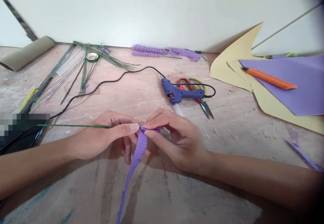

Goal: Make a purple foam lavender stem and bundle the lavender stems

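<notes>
My left hand (pixel 113 131) pinches a thin green wire stem (pixel 76 126), which runs out to the left past the wrist. Close against it, my right hand (pixel 174 136) grips a fringed purple strip (pixel 138 153) between thumb and forefinger, where the strip meets the stem's end. A small gathered purple bit shows among the right fingers. From there the strip's free length hangs down towards the front edge of the view. The exact spot where strip and wire touch is partly hidden by my fingertips.
Beyond my hands lie a blue glue gun (pixel 174 90) with a black cord and scissors (pixel 206 107). An orange cutter (pixel 270 78) rests on purple sheet (pixel 298 99) over yellow sheet (pixel 235 65). Green wires (pixel 113 57), tape (pixel 92 57), finished purple spikes (pixel 149 50) and a cardboard tube (pixel 27 53) are behind.
</notes>
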`<control>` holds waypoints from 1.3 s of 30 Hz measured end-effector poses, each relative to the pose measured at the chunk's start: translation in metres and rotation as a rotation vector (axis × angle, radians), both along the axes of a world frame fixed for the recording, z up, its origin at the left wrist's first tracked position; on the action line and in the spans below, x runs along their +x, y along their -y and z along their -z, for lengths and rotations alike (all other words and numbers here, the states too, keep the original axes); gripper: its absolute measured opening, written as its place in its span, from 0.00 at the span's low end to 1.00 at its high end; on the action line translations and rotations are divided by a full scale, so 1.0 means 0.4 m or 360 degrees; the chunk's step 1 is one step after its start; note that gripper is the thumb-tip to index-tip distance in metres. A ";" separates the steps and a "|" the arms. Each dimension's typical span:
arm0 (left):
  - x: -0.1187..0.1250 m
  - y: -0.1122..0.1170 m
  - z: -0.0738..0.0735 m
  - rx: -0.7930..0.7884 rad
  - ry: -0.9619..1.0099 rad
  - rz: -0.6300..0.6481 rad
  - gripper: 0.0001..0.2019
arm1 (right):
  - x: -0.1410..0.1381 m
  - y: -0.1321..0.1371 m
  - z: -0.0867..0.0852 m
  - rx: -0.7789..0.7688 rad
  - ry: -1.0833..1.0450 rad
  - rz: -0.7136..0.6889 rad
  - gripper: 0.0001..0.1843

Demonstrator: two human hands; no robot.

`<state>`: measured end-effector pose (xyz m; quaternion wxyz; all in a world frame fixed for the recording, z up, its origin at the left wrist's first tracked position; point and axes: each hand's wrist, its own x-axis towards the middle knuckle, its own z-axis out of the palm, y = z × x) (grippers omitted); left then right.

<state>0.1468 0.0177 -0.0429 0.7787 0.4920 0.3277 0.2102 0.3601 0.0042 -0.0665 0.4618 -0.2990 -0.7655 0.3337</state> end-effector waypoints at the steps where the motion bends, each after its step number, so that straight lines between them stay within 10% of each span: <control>1: 0.001 0.000 -0.002 0.0000 0.0002 0.0002 0.15 | 0.000 -0.001 0.000 0.0010 -0.0006 -0.0007 0.06; 11: 0.000 0.008 0.005 -0.0004 -0.0055 -0.0014 0.13 | 0.007 0.001 -0.013 -0.0018 -0.0006 -0.0154 0.05; 20: -0.006 0.010 0.015 0.0160 -0.0103 0.0003 0.12 | 0.001 0.003 -0.019 -0.0559 0.0194 -0.0195 0.20; 39: 0.010 0.017 0.018 0.0072 0.0038 -0.0258 0.20 | -0.003 0.011 -0.027 -0.0093 0.0297 0.0146 0.05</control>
